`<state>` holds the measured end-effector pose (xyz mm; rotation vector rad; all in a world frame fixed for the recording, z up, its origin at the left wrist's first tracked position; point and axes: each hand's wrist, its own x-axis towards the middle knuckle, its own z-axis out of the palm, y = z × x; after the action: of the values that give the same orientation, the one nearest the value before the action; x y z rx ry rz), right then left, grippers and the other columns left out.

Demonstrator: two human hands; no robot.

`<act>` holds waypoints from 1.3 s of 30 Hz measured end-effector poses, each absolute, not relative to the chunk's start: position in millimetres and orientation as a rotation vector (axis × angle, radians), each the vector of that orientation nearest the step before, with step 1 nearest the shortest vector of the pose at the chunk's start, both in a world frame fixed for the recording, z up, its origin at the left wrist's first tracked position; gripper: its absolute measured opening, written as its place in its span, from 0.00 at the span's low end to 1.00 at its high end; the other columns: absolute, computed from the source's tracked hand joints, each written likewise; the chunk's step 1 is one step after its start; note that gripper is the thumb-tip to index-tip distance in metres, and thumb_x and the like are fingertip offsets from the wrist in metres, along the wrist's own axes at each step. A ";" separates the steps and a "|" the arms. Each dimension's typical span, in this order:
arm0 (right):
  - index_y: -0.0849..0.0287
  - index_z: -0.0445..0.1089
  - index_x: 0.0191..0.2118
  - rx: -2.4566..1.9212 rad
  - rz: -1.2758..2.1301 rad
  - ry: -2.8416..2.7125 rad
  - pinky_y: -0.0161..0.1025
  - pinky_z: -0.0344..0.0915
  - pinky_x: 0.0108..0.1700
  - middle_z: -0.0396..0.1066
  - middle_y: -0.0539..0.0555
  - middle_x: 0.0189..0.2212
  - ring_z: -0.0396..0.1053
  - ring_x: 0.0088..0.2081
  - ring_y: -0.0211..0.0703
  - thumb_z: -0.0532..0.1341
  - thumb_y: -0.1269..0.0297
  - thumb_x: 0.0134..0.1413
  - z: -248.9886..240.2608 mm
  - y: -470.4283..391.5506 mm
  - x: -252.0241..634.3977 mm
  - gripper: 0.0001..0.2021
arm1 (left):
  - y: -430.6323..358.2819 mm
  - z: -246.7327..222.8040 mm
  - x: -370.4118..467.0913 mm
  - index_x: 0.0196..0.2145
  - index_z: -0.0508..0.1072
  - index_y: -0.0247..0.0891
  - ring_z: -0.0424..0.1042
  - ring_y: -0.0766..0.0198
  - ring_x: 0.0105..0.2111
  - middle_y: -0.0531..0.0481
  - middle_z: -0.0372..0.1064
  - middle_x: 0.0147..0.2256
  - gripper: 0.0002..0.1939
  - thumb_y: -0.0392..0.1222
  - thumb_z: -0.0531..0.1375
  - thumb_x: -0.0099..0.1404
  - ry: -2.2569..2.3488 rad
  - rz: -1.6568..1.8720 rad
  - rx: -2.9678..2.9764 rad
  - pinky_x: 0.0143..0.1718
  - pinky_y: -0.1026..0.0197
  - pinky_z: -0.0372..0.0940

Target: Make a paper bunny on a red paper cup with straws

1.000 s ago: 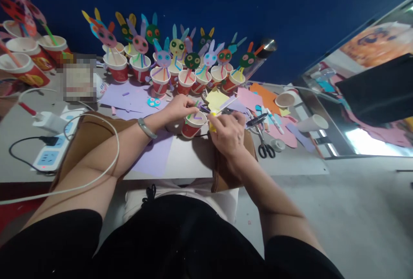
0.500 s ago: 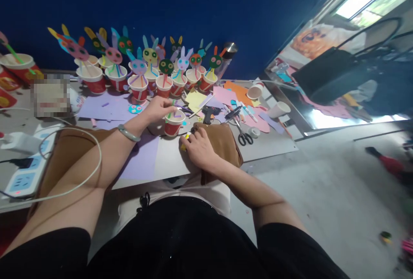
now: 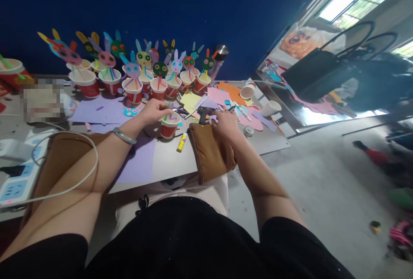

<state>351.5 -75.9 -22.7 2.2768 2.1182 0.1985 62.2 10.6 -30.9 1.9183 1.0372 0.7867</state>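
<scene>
My left hand (image 3: 155, 112), a bracelet on its wrist, has thumb and fingers pinched on a thin coloured paper strip at the left rim of a red and white paper cup (image 3: 169, 129). Green and purple strips show inside this cup. Farther right, my right hand (image 3: 226, 123) reaches over the brown pouch (image 3: 211, 152) to the tools behind it. Its fingers bend down where the scissors lay; what they touch is hidden. A yellow glue stick (image 3: 181, 142) lies between the cup and the pouch. Just left of my right fingertips is a black glue gun (image 3: 204, 113).
Several cups with paper rabbit figures (image 3: 133, 92) stand along the blue wall. Purple paper (image 3: 93, 111) and coloured scraps (image 3: 219, 95) cover parts of the table. At the left are a power strip (image 3: 19, 184) and a looping white cable (image 3: 96, 158). A tape roll (image 3: 248, 131) lies right.
My right hand has left the glue stick and moved right and away from me, over where the scissors lay. The glue stick now lies loose. My left hand stays at the cup.
</scene>
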 end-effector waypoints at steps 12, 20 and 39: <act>0.63 0.78 0.43 2.461 -0.327 1.749 0.42 0.67 0.44 0.79 0.68 0.42 0.76 0.46 0.56 0.58 0.33 0.56 -34.9 -26.8 336.4 0.33 | 12.5 -33.3 61.7 0.18 0.69 0.34 0.52 0.70 0.23 0.57 0.52 0.18 0.19 0.53 0.64 0.52 0.975 0.728 1.886 0.26 0.62 0.46; 0.65 0.77 0.49 2.538 -0.203 1.742 0.45 0.69 0.48 0.78 0.70 0.47 0.76 0.51 0.59 0.64 0.42 0.52 -45.2 -19.0 320.5 0.30 | 10.3 -30.6 63.1 0.14 0.59 0.37 0.48 0.71 0.22 0.58 0.47 0.17 0.22 0.52 0.63 0.52 0.956 0.748 1.902 0.25 0.62 0.43; 0.59 0.71 0.31 3.021 -0.175 1.924 0.44 0.68 0.40 0.76 0.59 0.31 0.73 0.37 0.51 0.60 0.56 0.56 -6.7 -24.7 330.5 0.11 | 11.7 -33.9 65.2 0.14 0.60 0.37 0.47 0.73 0.21 0.59 0.46 0.16 0.21 0.48 0.65 0.54 0.889 0.749 1.832 0.25 0.62 0.41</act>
<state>330.5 -24.7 -6.7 3.0211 1.9240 -0.1752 65.2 11.7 -33.9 1.8321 0.8890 0.7486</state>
